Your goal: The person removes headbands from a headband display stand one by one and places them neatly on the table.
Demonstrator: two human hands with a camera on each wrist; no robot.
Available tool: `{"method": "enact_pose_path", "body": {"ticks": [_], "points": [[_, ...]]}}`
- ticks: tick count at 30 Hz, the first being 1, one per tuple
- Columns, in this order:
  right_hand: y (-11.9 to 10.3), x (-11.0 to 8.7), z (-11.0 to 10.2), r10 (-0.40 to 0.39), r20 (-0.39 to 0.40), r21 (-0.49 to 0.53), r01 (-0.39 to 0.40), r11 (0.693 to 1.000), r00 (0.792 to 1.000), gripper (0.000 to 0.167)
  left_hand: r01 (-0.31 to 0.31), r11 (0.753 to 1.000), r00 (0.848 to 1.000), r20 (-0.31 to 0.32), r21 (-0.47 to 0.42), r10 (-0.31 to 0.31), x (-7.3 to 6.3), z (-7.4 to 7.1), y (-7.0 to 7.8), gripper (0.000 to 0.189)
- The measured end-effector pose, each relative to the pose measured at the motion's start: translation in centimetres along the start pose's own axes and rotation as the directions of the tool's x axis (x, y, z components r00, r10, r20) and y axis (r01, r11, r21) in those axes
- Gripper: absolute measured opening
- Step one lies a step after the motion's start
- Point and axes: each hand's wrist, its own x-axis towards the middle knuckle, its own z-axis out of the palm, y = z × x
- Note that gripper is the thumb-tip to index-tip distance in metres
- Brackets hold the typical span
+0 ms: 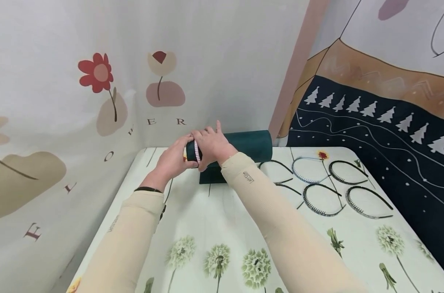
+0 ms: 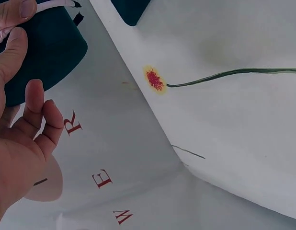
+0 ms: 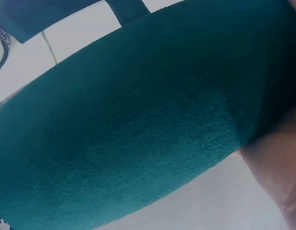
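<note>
A dark green velvet roll [image 1: 252,145] lies sideways on a green base [image 1: 210,176] at the table's back edge, like a headband stand. Around the roll's left end runs a pale pink-and-white headband [image 1: 197,151]. My left hand [image 1: 173,158] grips the band from the left, its thumb against it in the left wrist view, where a dark-tipped end of the headband [image 2: 57,5] shows. From the other side my right hand [image 1: 213,145] holds the same band over the roll, one finger raised. The right wrist view is mostly filled by the velvet roll [image 3: 138,124].
Several headbands lie to the right on the flower-print table [image 1: 214,219], among them a light blue headband [image 1: 294,171] and a black toothed headband [image 1: 306,200]. A printed curtain [image 1: 214,61] hangs close behind; a dark tree-print cloth [image 1: 375,134] hangs at the right.
</note>
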Motion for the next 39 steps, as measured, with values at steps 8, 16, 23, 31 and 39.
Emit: {"method": "enact_pose_path", "body": {"ticks": [8, 16, 23, 31, 39], "points": [[1.1, -1.0, -0.1, 0.012, -0.008, -0.015, -0.012, 1.000, 1.000, 0.124, 0.023, 1.000, 1.000, 0.009, -0.011, -0.023, 0.2, 0.3, 0.0, 0.097], [3.9, -2.3, -0.6, 0.034, 0.028, -0.021, -0.034, 0.999, 0.999, 0.131, 0.025, 1.000, 1.000, 0.013, 0.000, -0.025, 0.5, 0.0, 0.0, 0.099], [6.7, -4.2, 0.0, 0.017, 0.020, 0.085, -0.018, 0.996, 1.000, 0.127, 0.017, 1.000, 1.000, 0.016, 0.006, -0.017, 0.5, 0.1, 0.5, 0.099], [9.4, -5.6, -0.6, 0.040, 0.087, 0.176, -0.055, 0.983, 0.995, 0.127, 0.020, 1.000, 1.000, 0.017, 0.007, -0.020, 0.4, 0.1, 0.2, 0.100], [10.6, -6.2, -1.2, 0.048, 0.119, 0.201, -0.072, 0.977, 0.992, 0.128, 0.020, 1.000, 1.000, 0.010, 0.004, -0.020, 0.2, 0.1, -0.2, 0.101]]}}
